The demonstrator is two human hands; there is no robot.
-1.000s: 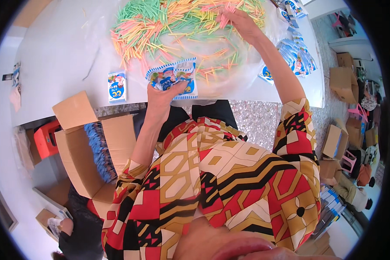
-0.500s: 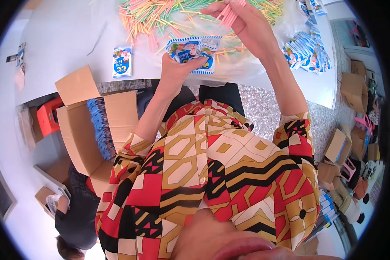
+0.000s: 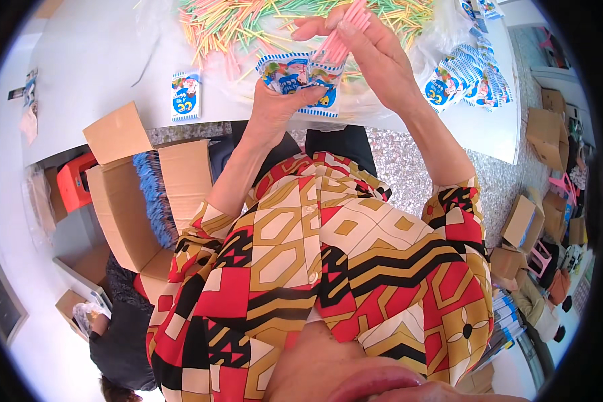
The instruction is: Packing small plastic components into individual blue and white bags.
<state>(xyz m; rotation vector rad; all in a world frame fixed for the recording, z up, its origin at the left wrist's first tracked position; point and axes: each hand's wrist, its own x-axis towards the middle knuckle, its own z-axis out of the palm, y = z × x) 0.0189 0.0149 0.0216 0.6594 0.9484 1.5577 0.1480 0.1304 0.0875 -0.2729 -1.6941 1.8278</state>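
Head view: the left hand [image 3: 278, 110] is gripping a blue-and-white packet [image 3: 285, 77], the landmark for all places here; its thumb is lying across the packet's lower front, while its other fingers are mostly hiding behind the packet. The right hand [image 3: 382, 63] is pinching a bundle of pink sticks [image 3: 335, 47] at the packet's upper right, the thumb pressing on the near side of the bundle and one finger stretching out to the left of it, free of the sticks. The sticks' upper ends are showing above the thumb, and their lower ends are slanting down to the packet's upper right part; whether they are entering it cannot be told. Beyond the packet, a heap of pink, yellow and green sticks [image 3: 248, 23] is spreading over clear plastic. A single similar packet [image 3: 185, 97] is lying to the left of the landmark on the white table [image 3: 124, 100], and a fan of overlapping packets [image 3: 465, 77] is resting well to its right. Nearer the body and left of it, an open cardboard box [image 3: 124, 221] is standing with a blue bundle [image 3: 154, 201] inside.
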